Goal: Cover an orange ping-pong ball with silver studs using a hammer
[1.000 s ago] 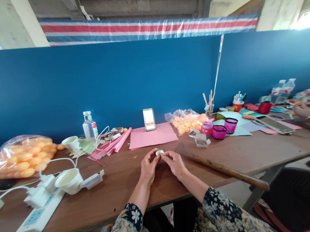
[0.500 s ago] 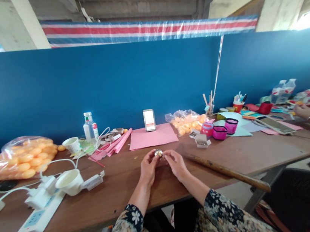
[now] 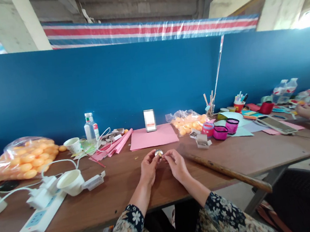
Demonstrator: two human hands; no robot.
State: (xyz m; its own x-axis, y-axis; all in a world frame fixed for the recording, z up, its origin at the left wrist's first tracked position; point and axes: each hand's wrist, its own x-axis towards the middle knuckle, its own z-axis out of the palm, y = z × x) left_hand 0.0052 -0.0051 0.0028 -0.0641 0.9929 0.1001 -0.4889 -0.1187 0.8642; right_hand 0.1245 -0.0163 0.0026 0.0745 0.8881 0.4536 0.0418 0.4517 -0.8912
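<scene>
Just above the brown table (image 3: 120, 200), my left hand (image 3: 148, 167) pinches a small, shiny, silver and gold round object (image 3: 158, 153); its exact kind is too small to make out. My right hand (image 3: 176, 163) is closed at the object's right side, thumb and fingertips pressed together. Whatever those right fingertips hold, if anything, is hidden. Beyond both hands lies a pink sheet of paper (image 3: 154, 139), with an upright phone (image 3: 150, 121) at its back edge.
A wooden stick (image 3: 231, 172) lies diagonally at the right, its end past the table edge. Left are a power strip (image 3: 40, 218), a paper cup (image 3: 71, 182) and a bag of orange balls (image 3: 25, 159). A small opened box (image 3: 203, 141) and another person's hand (image 3: 305, 111) are right.
Everything in view has shifted very slightly right with the camera. Both hands keep nearly the same position around the small shiny object.
</scene>
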